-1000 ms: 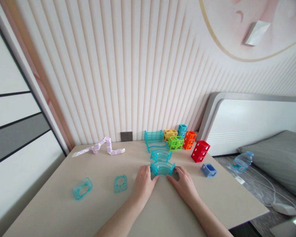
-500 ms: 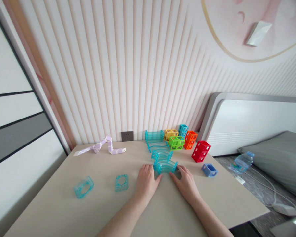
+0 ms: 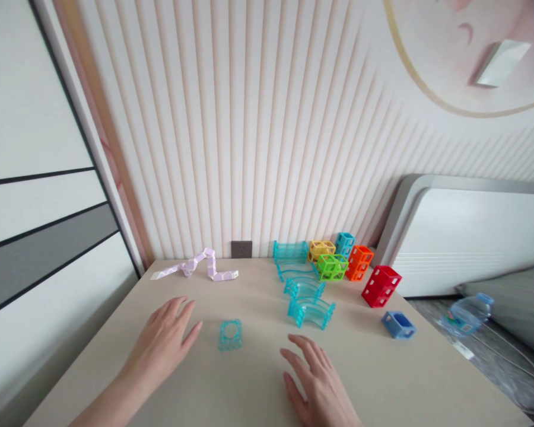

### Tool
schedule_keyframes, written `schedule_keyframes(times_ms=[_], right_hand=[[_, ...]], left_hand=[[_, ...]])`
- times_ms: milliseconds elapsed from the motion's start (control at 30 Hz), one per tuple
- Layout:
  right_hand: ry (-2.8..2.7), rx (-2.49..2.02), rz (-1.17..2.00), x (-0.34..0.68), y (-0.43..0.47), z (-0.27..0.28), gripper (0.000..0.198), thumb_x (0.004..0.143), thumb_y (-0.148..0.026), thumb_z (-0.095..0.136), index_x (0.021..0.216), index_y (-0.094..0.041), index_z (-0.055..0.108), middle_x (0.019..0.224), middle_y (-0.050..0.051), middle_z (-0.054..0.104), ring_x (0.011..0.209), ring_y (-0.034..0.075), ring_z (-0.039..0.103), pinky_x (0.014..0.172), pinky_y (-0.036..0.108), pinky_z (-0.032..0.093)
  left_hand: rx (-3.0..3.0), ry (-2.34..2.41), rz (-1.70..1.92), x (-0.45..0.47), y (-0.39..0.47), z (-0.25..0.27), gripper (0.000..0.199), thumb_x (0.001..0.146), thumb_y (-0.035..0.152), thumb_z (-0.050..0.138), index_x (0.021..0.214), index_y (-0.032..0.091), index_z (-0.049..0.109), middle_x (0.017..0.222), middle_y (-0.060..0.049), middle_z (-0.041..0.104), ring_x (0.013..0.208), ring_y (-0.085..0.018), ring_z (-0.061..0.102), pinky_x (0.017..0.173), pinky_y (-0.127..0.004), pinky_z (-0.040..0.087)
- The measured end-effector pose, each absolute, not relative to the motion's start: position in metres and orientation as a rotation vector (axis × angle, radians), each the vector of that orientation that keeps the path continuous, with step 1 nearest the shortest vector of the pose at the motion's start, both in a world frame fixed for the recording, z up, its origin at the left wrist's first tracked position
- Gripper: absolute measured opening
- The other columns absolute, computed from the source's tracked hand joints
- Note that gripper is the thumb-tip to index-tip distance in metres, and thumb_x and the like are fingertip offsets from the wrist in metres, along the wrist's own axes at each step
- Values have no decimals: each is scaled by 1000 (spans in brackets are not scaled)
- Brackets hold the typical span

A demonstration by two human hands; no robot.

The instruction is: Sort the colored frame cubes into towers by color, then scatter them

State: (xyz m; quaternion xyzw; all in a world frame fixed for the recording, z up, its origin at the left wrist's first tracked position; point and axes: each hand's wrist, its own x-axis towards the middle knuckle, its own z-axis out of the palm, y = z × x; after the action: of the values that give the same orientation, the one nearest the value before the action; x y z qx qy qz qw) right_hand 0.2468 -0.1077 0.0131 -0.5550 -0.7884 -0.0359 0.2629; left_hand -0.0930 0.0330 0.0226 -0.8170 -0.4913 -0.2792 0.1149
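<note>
Above the smooth table [image 3: 258, 394], work seems between grips: the left hand [image 3: 162, 341] is half open, nothing visibly held, though its underside is hidden; the right hand [image 3: 318, 379] is loosely spread, gripping nothing, near the curved, translucent teal troughs [image 3: 312, 314]. Lifting the round-holed teal frame [image 3: 230, 344] between the hands would call for a light edge pinch.

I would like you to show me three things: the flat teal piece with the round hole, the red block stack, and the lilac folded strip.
Flat teal piece [image 3: 230, 344]: head view, front edge.
Red block stack [image 3: 381, 286]: head view, middle of side.
Lilac folded strip [image 3: 211, 263]: head view, upright segment.
</note>
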Motion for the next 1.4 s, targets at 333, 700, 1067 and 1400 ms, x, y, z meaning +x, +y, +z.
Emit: schedule_keyframes(times_ms=[333, 700, 1067, 1400], right_hand=[[-2376, -1387, 196, 151, -15, 25, 51, 86, -33, 72, 135, -26, 59, 144, 14, 57, 128, 35, 56, 105, 51, 50], [-1687, -1276, 356, 171, -6, 5, 47, 88, -22, 65, 133, -25, 55, 127, 9, 67, 116, 25, 65, 101, 40, 54], [-1497, -1178, 308, 175, -9, 1, 53, 95, -35, 62, 144, -23, 44, 139, 15, 60, 122, 28, 63, 96, 41, 58], [-1562, -1072, 320, 174, -8, 7, 43, 91, -31, 70, 132, -27, 57, 117, 9, 66, 100, 23, 67, 85, 36, 60]], left_hand=[[-2613, -1668, -852, -153, 26, -16, 34, 89, 30, 54, 122, 34, 60, 121, -1, 72, 112, -27, 70, 96, -46, 57], [-2599, -1649, -1665, -28, 70, 9, 53, 74, 18, 66, 126, 22, 53, 121, -11, 69, 111, -28, 69, 96, -47, 57], [-2625, -1987, -2839, 6, 27, 11, 53, 97, 60, 50, 116, 14, 66, 112, -14, 75, 109, -29, 71, 98, -47, 57], [-3005, -1889, -2797, 12, 4, 22, 49, 95, 56, 60, 128, 21, 67, 131, -10, 70, 127, -32, 61, 110, -47, 49]])
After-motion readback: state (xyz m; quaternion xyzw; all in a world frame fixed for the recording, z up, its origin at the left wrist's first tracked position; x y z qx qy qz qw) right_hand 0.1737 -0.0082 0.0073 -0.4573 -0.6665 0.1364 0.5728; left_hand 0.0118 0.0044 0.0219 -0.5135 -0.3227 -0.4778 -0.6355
